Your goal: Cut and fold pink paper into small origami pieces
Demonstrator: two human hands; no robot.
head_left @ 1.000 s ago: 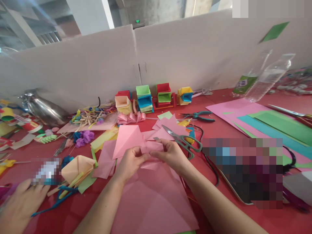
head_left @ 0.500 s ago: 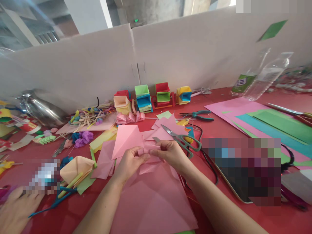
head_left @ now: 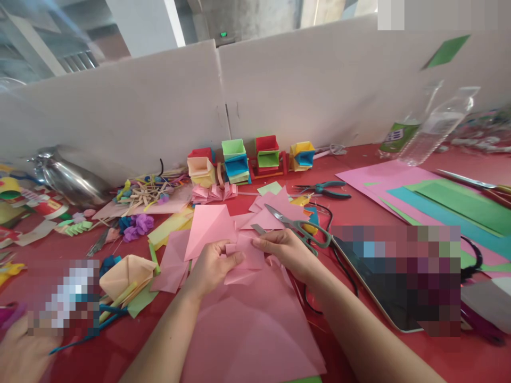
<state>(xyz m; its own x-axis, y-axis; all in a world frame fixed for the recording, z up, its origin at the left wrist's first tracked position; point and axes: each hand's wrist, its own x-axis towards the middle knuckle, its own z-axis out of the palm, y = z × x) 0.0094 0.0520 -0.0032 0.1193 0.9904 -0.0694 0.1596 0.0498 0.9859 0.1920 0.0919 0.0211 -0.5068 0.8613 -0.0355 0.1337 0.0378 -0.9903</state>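
A small folded pink piece was held between both hands, just above the table. Its left edge was pinched by the left hand, thumb on top and fingers curled tight beneath, so that no gap was left but the paper itself. Its upper right edge was nipped by the right hand, thumb and forefinger closed narrowly on a flap and the remaining fingers tucked under. The piece was kept nearly flat, a little tilted toward the camera, with creases seen across its face. Directly below it a large pink sheet was spread on the table, partly covered by both forearms. A folded pink triangle was lying just behind the left hand, and scissors with green handles were lying just behind the right hand, blades part open. Farther back, pliers and a row of coloured paper boxes were set near a white partition. Well to the right, coloured sheets and a clear bottle were seen. At the lower left corner another person's hand was resting on the table, blurred.
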